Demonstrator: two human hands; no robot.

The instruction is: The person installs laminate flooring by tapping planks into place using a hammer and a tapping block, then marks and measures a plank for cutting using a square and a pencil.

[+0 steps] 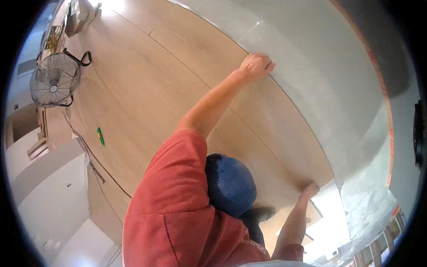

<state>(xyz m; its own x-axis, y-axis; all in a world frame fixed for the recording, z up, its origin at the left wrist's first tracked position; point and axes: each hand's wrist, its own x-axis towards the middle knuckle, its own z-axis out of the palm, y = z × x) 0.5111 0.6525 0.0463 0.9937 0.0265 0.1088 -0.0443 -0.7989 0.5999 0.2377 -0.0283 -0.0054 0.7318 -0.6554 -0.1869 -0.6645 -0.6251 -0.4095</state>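
So the wood-look plank floor [124, 75] is taking up most of the view, with a grey base layer [311, 66] running along its right side. The outermost plank [275, 115] is lying at that border, right beside the next row, and I'd guess the step in hand is lining it up or seating it. A round floor fan [54, 84] is standing at the upper left. The left hand [257, 64] is resting at the plank's outer edge, the right hand [310, 190] near its closer end. Both are looking pretty blurry, so I can't tell whether the fingers are gripping or just lying there. The next move is probably calling for even pressure along the seam. A slim green pen-shaped tool [101, 136] is lying off left.
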